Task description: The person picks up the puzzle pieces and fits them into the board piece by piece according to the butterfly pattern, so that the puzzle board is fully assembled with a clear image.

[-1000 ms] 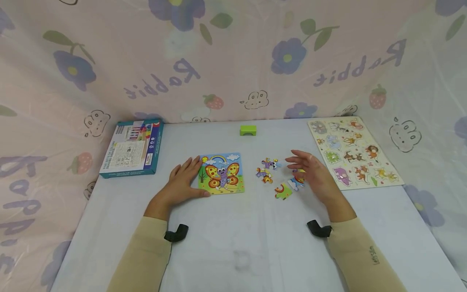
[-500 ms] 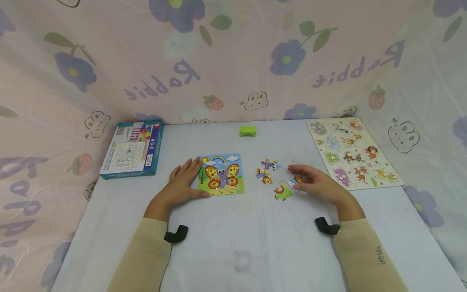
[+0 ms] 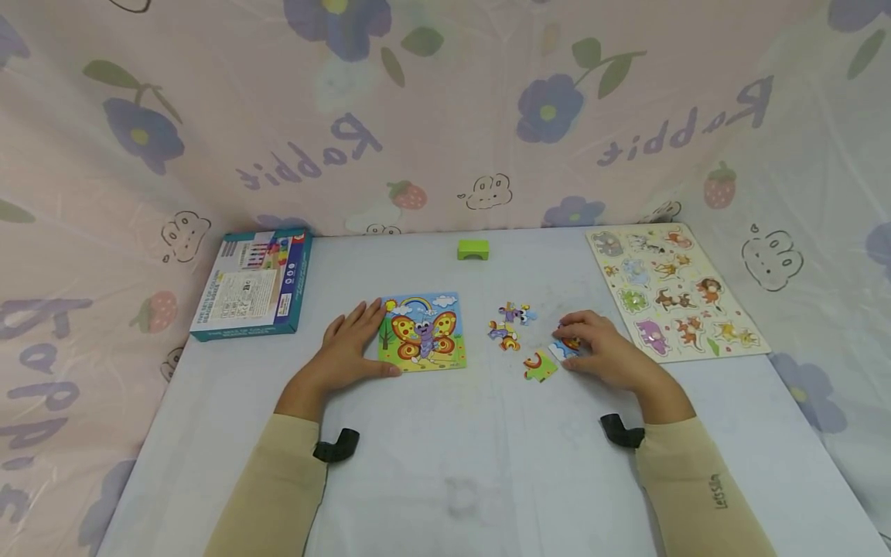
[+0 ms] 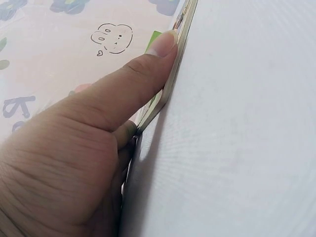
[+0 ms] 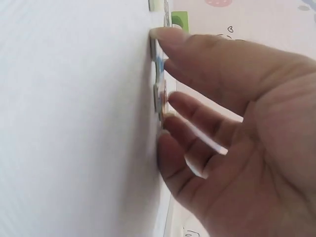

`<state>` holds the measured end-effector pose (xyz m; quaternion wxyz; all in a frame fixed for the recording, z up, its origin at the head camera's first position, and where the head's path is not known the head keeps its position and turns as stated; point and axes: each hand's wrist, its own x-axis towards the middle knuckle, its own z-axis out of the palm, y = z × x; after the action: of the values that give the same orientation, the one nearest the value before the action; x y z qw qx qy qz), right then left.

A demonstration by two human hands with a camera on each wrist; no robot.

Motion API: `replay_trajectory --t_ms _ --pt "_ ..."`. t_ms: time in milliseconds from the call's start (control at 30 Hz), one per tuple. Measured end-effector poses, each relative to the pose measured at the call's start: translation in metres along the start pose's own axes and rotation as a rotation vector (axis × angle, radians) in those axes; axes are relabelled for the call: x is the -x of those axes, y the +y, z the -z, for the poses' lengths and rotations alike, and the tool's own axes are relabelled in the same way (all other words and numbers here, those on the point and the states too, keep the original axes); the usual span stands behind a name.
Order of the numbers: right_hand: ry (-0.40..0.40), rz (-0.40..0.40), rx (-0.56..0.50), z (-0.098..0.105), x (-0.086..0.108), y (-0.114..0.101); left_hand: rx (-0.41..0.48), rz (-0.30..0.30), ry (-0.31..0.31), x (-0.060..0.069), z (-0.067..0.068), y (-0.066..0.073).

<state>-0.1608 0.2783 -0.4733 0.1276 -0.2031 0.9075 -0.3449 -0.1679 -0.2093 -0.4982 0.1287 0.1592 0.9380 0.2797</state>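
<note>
Down comes the right hand (image 3: 609,356), and it's the big mover here: a second ago its fingers were stretched out above the pieces, and now they're bent low about the cloud puzzle piece (image 3: 561,352)! Thumb on the near side, fingertips on the far side, piece between them; I can't tell whether they pinch it. That piece lies on the table (image 3: 431,433), in the same spot as before. Just beside it sits the green puzzle piece (image 3: 539,367), and a little farther left the two purple puzzle pieces (image 3: 506,335), all unmoved. Over to the left hand (image 3: 346,340), holding its place: fingers stretched along the side of the butterfly board (image 3: 425,333), thumb apart from them on its near left corner, board unshifted. Farther out, no change either: green block (image 3: 473,250) at the back, animal board (image 3: 668,294) on the right, teal box (image 3: 278,271) on the left
</note>
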Motion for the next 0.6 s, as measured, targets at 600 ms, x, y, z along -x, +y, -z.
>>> replay_trajectory --t_ms 600 --pt "0.095 -0.139 -0.013 -0.0032 -0.0028 -0.0026 -0.01 -0.005 0.007 -0.0011 -0.0022 -0.0021"
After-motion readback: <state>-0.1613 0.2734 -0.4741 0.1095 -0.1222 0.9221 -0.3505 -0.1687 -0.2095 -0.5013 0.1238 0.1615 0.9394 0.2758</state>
